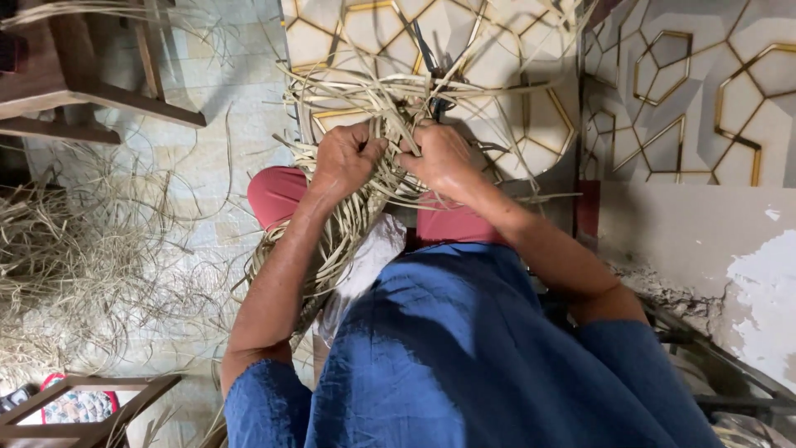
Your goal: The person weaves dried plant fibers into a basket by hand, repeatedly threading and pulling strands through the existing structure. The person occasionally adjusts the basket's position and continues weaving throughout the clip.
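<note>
Left hand (pixel 347 162) at frame centre, fingers curled tight, gripping pale flat strips of half-woven mat (pixel 332 241). Right hand (pixel 444 158) just beside, fist closed on same strips; both equally near. Weave's long axis runs from hands down toward lower left, over red-clad knees (pixel 278 195). Strips dry, stiff, ribbon-like. Loose fibre heap (pixel 75 249) at left on tiled floor (pixel 215 108).
</note>
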